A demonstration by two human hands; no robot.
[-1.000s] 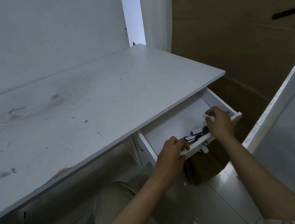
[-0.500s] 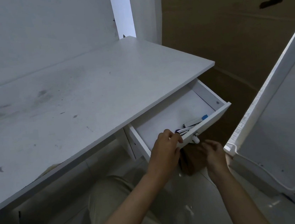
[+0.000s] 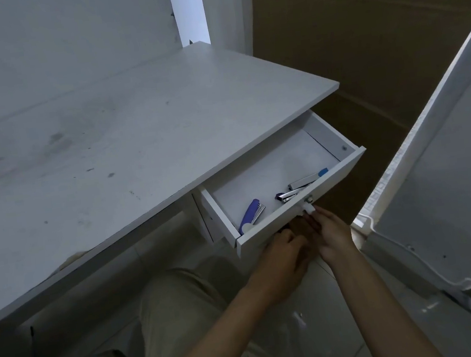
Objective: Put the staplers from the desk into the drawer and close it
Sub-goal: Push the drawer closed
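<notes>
A white drawer (image 3: 307, 214) stands pulled out from under a white desk (image 3: 135, 149). Three staplers lie inside near its front: a blue stapler (image 3: 251, 212) on the left, two silver staplers (image 3: 300, 185) on the right. Both hands sit at the drawer front. The right hand (image 3: 331, 233) has fingertips touching the knob (image 3: 307, 208); the left hand (image 3: 280, 261) rests loosely curled just below, grasping nothing visible.

We list: white drawer (image 3: 339, 139), open under the desk (image 3: 135, 143); three staplers on its floor, blue stapler (image 3: 251, 212) leftmost.
</notes>
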